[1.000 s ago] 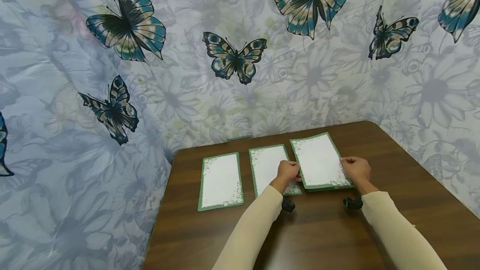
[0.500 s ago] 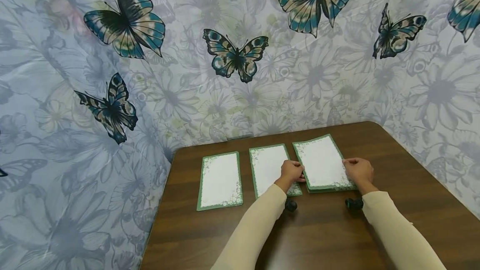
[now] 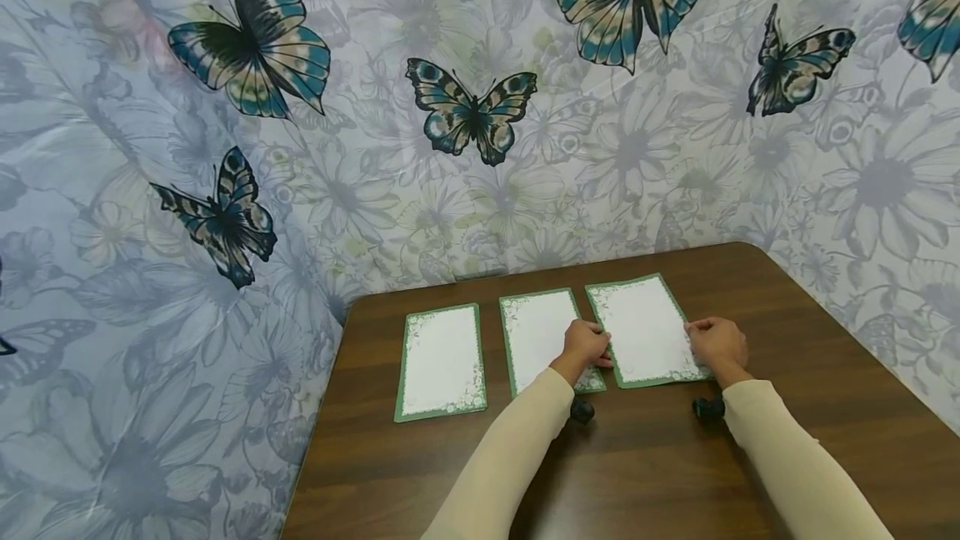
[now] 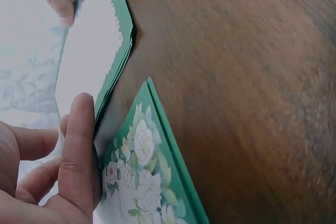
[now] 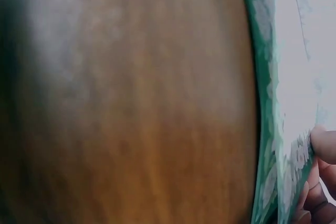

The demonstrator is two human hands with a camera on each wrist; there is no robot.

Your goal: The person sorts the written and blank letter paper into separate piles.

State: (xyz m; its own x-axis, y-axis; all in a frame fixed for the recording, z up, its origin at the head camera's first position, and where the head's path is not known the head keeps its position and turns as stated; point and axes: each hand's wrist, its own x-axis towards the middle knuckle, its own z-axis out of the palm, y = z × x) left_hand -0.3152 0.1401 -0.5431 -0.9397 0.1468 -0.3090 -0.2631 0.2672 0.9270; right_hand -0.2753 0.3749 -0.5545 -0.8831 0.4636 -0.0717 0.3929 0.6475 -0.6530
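White paper sheets with green floral borders lie as a stack (image 3: pixel 647 332) at the right of a row on the table; layered edges show in the left wrist view. My left hand (image 3: pixel 583 346) holds the stack's left edge, one finger fairly straight along it in the left wrist view. At the opposite edge, my right hand (image 3: pixel 718 344) pinches the paper, thumb (image 5: pixel 324 144) on top and other fingers beneath. The middle stack (image 3: pixel 534 327) lies partly under my left hand and forearm. Another bordered sheet (image 3: pixel 442 361) lies furthest left.
The brown wooden table (image 3: pixel 637 465) runs back to a wall covering (image 3: pixel 480 215) printed with flowers and butterflies. Dark wrist-worn devices, one on the left (image 3: pixel 582 412) and one on the right (image 3: pixel 708 410), hang beneath the cream sleeves.
The right stack's far edge has come down slightly, and its near edges now line up where a lower layer stuck out before. Both hands shifted slightly right with it, then stayed at its sides.
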